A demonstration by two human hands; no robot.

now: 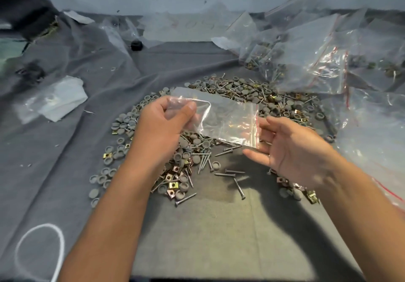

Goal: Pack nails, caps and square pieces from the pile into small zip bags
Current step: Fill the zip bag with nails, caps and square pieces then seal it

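Observation:
A small clear zip bag (225, 118) with a red zip line hangs flat above the pile (241, 97) of grey caps, nails and brass square pieces. My left hand (162, 126) pinches the bag's closed bottom end between thumb and fingers. My right hand (291, 148) is palm up with fingers spread, its fingertips touching the bag's zip end from below. The bag looks empty. Loose nails (237, 184) lie on the grey cloth just under my right hand, and square pieces (172, 186) sit by my left forearm.
Larger clear bags (311, 62) holding caps and nails are heaped at the back right and along the right side. A folded clear bag (57, 99) lies at the left, a black cap (136, 45) at the back, a white cord loop (39, 253) at the lower left.

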